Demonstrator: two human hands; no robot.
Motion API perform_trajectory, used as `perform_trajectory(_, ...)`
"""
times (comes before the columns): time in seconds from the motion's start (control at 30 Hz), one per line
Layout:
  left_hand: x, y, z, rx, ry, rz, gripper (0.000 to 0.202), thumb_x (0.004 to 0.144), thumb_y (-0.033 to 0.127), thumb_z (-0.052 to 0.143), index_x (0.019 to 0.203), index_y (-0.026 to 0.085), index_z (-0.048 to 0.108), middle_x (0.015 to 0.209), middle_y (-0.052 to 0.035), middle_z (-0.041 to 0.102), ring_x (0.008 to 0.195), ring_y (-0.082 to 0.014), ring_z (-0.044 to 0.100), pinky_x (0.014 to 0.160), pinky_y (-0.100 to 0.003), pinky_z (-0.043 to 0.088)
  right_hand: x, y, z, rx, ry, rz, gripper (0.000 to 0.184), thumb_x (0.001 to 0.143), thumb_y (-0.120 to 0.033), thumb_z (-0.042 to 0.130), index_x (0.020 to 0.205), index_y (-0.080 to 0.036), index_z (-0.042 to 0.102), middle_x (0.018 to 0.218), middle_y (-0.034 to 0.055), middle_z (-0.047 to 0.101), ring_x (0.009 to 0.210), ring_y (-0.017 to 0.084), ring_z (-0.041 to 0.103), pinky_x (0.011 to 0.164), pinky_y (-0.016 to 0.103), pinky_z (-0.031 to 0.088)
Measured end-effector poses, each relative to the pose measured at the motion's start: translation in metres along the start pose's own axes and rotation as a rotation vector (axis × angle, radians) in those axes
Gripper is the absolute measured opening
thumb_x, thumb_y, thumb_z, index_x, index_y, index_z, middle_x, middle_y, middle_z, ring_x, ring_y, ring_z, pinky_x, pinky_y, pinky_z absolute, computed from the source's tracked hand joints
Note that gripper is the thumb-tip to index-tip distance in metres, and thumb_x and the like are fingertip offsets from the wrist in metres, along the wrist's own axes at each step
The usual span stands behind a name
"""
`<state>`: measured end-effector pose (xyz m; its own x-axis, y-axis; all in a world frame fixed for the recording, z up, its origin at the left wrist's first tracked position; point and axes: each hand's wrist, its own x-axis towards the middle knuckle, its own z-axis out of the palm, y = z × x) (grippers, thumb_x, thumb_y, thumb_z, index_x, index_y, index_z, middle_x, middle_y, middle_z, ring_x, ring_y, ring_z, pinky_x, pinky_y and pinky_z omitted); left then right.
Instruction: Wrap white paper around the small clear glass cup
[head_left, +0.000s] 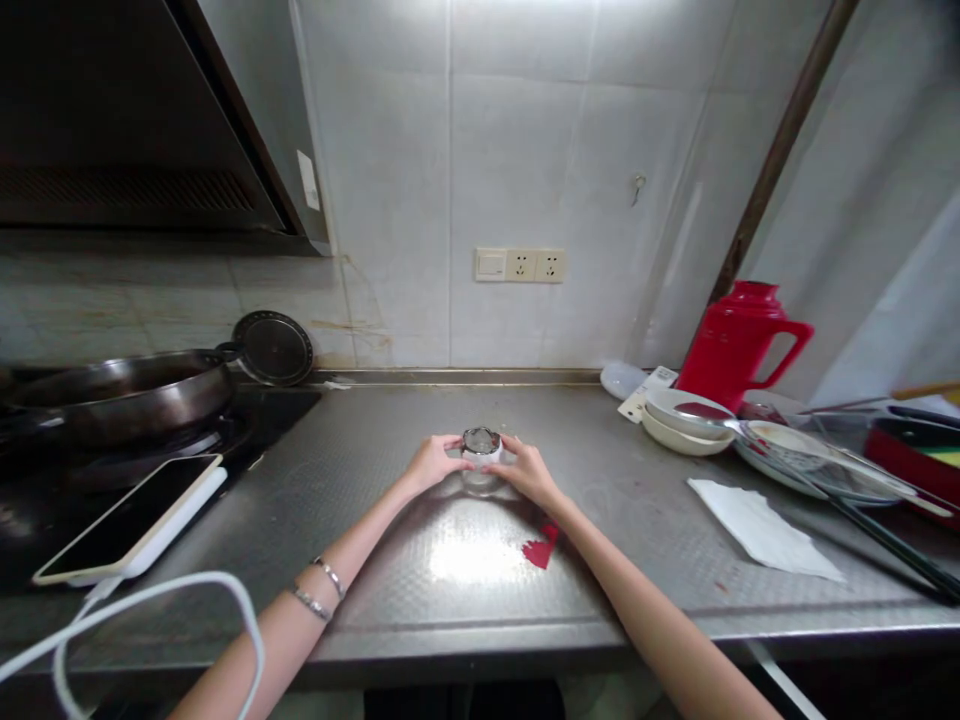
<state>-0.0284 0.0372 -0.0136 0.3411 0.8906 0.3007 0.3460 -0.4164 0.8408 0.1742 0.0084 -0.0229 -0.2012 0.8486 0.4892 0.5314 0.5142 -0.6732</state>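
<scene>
A small clear round container point(481, 457) with a silvery ring-shaped top and a whitish band stands upright on the steel counter point(390, 560), in the middle of the view. My left hand point(435, 463) grips it from the left, thumb and fingertips against its side. From the right, my right hand point(529, 468) does the same, so the fingers of both hands are closed around it. Its exact kind and contents are too small to make out. Close to my right wrist lies a torn red scrap point(541, 548), partly hidden by the forearm.
Left, a pan point(120, 395) sits on the black stove, with a phone point(127, 515) and white cable nearer me. Right are stacked bowls point(686, 430), a white napkin point(761, 530), a red thermos jug point(731, 345), plates and utensils. Wall sockets point(520, 265) are behind.
</scene>
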Motion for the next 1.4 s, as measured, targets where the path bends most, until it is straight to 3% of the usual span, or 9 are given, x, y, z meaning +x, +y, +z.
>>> perform_trajectory(0.07, -0.002, -0.002, 0.002, 0.007, 0.007, -0.025, 0.053, 0.054, 0.025, 0.08, 0.105, 0.013, 0.068, 0.112, -0.013, 0.067, 0.108, -0.0292, 0.061, 0.099, -0.041, 0.043, -0.003, -0.001, 0.0, -0.001, -0.013, 0.015, 0.043, 0.071, -0.035, 0.067, 0.112, -0.022, 0.064, 0.107, 0.0022, 0.07, 0.102, 0.024, 0.062, 0.108, 0.045, 0.026)
perform_trajectory(0.17, -0.004, -0.004, 0.003, 0.025, 0.031, -0.056, 0.054, 0.052, 0.025, 0.08, 0.104, 0.014, 0.068, 0.112, -0.0129, 0.067, 0.107, -0.0298, 0.062, 0.098, -0.042, 0.044, -0.004, -0.003, 0.0, -0.004, -0.028, 0.051, 0.047, 0.069, -0.037, 0.069, 0.113, -0.022, 0.063, 0.105, 0.003, 0.07, 0.098, 0.025, 0.063, 0.103, 0.044, 0.034)
perform_trajectory(0.37, -0.005, -0.008, 0.003, 0.04, 0.018, -0.037, 0.052, 0.053, 0.026, 0.079, 0.103, 0.013, 0.069, 0.11, -0.012, 0.068, 0.106, -0.0288, 0.062, 0.096, -0.038, 0.045, -0.004, 0.004, 0.005, -0.004, -0.026, 0.091, 0.051, 0.063, -0.038, 0.074, 0.11, -0.02, 0.065, 0.102, 0.0056, 0.07, 0.096, 0.024, 0.062, 0.087, 0.034, 0.045)
perform_trajectory(0.67, -0.01, -0.01, 0.003, 0.012, -0.026, 0.009, 0.048, 0.055, 0.028, 0.078, 0.1, 0.014, 0.069, 0.105, -0.0091, 0.07, 0.1, -0.0267, 0.065, 0.092, -0.035, 0.047, -0.006, 0.007, 0.008, -0.05, -0.059, 0.1, 0.054, 0.064, -0.039, 0.074, 0.113, -0.02, 0.064, 0.097, 0.0046, 0.069, 0.089, 0.022, 0.062, 0.08, 0.031, 0.045)
perform_trajectory(1.23, -0.01, -0.021, 0.006, -0.01, -0.061, -0.035, 0.051, 0.054, 0.031, 0.077, 0.102, 0.015, 0.069, 0.103, -0.0068, 0.071, 0.099, -0.0256, 0.064, 0.091, -0.034, 0.046, -0.007, 0.01, 0.01, -0.083, -0.094, 0.073, 0.053, 0.064, -0.045, 0.074, 0.108, -0.018, 0.064, 0.085, 0.0029, 0.067, 0.073, 0.017, 0.057, 0.065, 0.025, 0.041)
perform_trajectory(1.4, -0.011, -0.02, 0.007, -0.075, -0.075, -0.025, 0.049, 0.053, 0.03, 0.077, 0.099, 0.014, 0.07, 0.103, -0.0082, 0.071, 0.098, -0.0263, 0.065, 0.089, -0.034, 0.047, -0.007, 0.012, 0.011, -0.101, -0.098, 0.067, 0.054, 0.062, -0.046, 0.075, 0.108, -0.018, 0.064, 0.089, 0.0035, 0.066, 0.08, 0.019, 0.057, 0.068, 0.026, 0.04)
